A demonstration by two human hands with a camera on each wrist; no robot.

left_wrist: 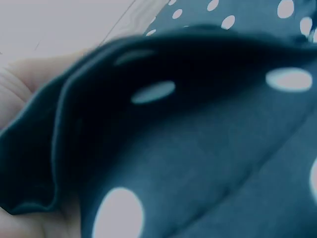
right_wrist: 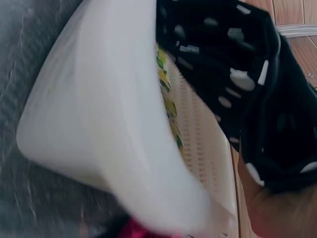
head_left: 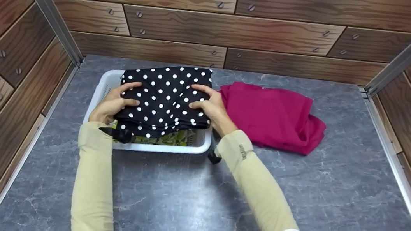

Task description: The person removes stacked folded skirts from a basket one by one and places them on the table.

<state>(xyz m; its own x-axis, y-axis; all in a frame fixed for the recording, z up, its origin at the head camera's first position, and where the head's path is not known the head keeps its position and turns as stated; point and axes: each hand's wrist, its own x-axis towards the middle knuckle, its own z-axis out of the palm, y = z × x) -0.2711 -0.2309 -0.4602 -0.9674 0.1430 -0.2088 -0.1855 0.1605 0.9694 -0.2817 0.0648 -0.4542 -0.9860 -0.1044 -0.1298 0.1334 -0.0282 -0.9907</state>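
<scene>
The left grip (head_left: 112,103) and right grip (head_left: 215,109) pinch the folded polka-dot cloth (head_left: 164,96) at opposite sides, its width spanning between them. It is over the white basket (head_left: 164,148), with the magenta cloth (head_left: 268,117) just beside the right grip.

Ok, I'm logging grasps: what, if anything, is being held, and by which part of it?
The black polka-dot cloth, by two opposite sides: the left hand grips its left side, the right hand its right side.
</scene>
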